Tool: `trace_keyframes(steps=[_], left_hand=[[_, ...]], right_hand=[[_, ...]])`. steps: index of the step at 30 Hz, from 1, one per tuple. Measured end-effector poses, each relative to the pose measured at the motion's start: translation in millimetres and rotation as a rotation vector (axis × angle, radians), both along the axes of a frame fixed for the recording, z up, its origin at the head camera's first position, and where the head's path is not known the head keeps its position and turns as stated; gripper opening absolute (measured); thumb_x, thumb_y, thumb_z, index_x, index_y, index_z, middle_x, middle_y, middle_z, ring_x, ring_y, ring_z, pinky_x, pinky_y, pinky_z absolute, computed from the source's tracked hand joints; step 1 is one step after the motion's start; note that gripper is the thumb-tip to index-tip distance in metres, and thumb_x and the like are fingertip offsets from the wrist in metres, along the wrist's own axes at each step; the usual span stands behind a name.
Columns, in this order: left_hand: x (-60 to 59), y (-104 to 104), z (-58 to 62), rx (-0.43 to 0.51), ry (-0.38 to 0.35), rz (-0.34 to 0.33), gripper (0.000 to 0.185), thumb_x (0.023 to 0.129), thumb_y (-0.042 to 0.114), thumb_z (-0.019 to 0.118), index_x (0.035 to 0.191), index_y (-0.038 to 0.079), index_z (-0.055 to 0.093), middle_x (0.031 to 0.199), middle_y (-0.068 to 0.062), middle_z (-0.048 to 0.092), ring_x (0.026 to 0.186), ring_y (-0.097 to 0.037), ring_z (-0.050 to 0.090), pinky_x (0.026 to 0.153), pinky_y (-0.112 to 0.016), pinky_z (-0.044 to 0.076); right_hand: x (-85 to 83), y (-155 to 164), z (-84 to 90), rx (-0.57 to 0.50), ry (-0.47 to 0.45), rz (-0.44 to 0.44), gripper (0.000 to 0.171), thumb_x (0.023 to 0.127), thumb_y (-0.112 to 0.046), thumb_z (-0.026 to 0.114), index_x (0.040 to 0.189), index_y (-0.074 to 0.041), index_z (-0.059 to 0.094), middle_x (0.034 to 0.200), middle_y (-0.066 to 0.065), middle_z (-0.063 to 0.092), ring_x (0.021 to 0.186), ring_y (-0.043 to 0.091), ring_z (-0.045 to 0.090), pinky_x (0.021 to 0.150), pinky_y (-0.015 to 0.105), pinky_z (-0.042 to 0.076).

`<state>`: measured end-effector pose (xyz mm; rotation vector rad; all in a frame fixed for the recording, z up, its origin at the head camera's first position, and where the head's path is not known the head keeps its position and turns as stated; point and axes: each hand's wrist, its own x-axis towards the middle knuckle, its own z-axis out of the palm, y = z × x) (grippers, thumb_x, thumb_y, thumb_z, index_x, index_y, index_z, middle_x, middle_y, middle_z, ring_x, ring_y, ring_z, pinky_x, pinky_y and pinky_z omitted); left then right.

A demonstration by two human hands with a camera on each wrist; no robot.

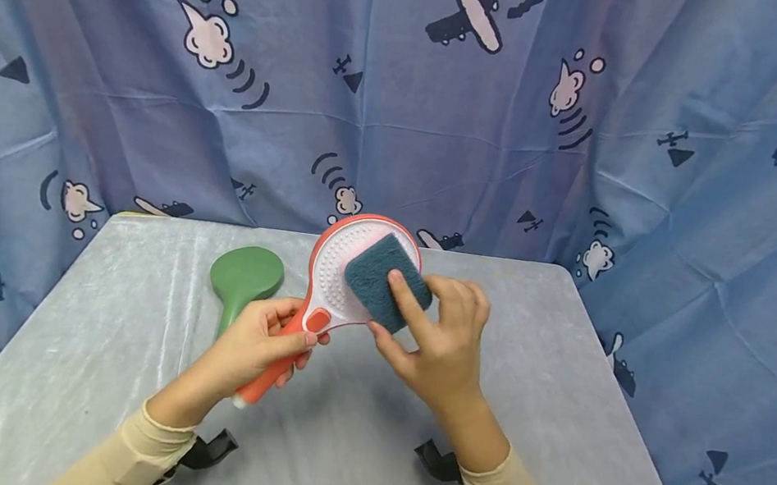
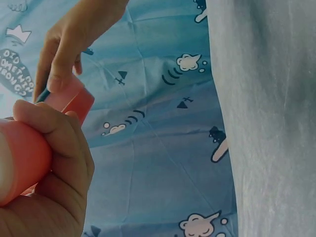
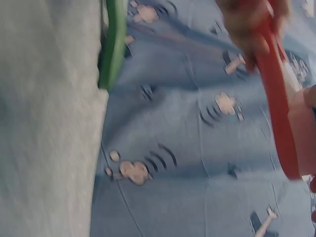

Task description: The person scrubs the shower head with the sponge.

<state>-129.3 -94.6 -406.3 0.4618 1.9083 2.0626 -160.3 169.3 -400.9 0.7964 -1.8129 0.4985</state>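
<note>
Left hand (image 1: 262, 345) grips an orange-and-white round plastic shower head (image 1: 347, 274) above the counter's (image 1: 560, 399) middle; right hand (image 1: 445, 338) pinches a dark blue scouring pad (image 1: 376, 274), apparently mid-scrub.

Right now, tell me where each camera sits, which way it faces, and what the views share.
Head: above the table, looking forward and down; both forearms show, left hand gripping the orange shower head, right hand pressing the scouring pad.
Left wrist: beside that hand, facing the curtain; fingers show.
Right wrist: low at the table edge, facing the curtain; green shower head shows.
Shared: all see the orange shower head.
</note>
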Motion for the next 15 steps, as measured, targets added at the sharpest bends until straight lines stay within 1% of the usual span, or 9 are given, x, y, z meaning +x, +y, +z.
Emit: trace_keyframes(steps=[2, 4, 5, 7, 11, 15], left_hand=[[-0.6, -0.8, 0.4, 0.018, 0.005, 0.004, 0.031, 0.096, 0.005, 0.068, 0.122, -0.009, 0.06, 0.095, -0.01, 0.072, 0.058, -0.014, 0.059, 0.046, -0.026, 0.052], [-0.6, -1.3, 0.5, 0.029, 0.001, 0.009, 0.03, 0.096, 0.005, 0.068, 0.122, -0.008, 0.061, 0.094, -0.01, 0.072, 0.058, -0.015, 0.059, 0.046, -0.026, 0.052], [-0.6, -1.4, 0.7, 0.031, -0.001, 0.011, 0.03, 0.096, 0.006, 0.068, 0.122, -0.007, 0.061, 0.094, -0.011, 0.072, 0.058, -0.015, 0.059, 0.046, -0.026, 0.052], [-0.6, -1.3, 1.0, 0.033, -0.009, 0.012, 0.031, 0.096, 0.007, 0.069, 0.123, -0.006, 0.061, 0.096, -0.011, 0.072, 0.059, -0.015, 0.06, 0.047, -0.026, 0.053], [-0.7, -0.9, 2.6, 0.012, -0.026, 0.011, 0.035, 0.096, 0.009, 0.07, 0.127, -0.005, 0.06, 0.1, -0.013, 0.073, 0.061, -0.014, 0.061, 0.048, -0.026, 0.054], [-0.3, -1.5, 3.0, -0.032, -0.043, 0.011, 0.034, 0.096, 0.012, 0.072, 0.125, -0.003, 0.062, 0.101, -0.013, 0.073, 0.061, -0.015, 0.062, 0.048, -0.026, 0.054]], right_hand=[[3.5, -7.6, -3.3, 0.062, 0.024, 0.055, 0.056, 0.087, -0.045, 0.076, 0.134, -0.015, 0.069, 0.108, 0.019, 0.061, 0.098, 0.036, 0.054, 0.091, 0.06, 0.037], [5.7, -12.0, -5.3, 0.112, 0.052, 0.086, 0.056, 0.087, -0.046, 0.075, 0.133, -0.015, 0.069, 0.107, 0.018, 0.061, 0.097, 0.035, 0.055, 0.091, 0.059, 0.038], [6.1, -12.5, -5.6, 0.13, 0.061, 0.092, 0.055, 0.088, -0.047, 0.074, 0.133, -0.016, 0.069, 0.107, 0.017, 0.061, 0.097, 0.035, 0.054, 0.091, 0.06, 0.037], [5.6, -10.4, -5.2, 0.144, 0.076, 0.077, 0.054, 0.088, -0.047, 0.073, 0.133, -0.017, 0.069, 0.107, 0.017, 0.062, 0.097, 0.035, 0.054, 0.092, 0.061, 0.037], [-0.5, 0.6, -0.6, 0.067, 0.078, -0.016, 0.051, 0.087, -0.044, 0.073, 0.131, -0.019, 0.071, 0.106, 0.018, 0.062, 0.098, 0.037, 0.054, 0.093, 0.065, 0.034], [-6.0, 13.2, 4.5, -0.052, 0.048, -0.126, 0.052, 0.086, -0.044, 0.074, 0.132, -0.019, 0.071, 0.106, 0.021, 0.061, 0.099, 0.039, 0.055, 0.093, 0.066, 0.032]])
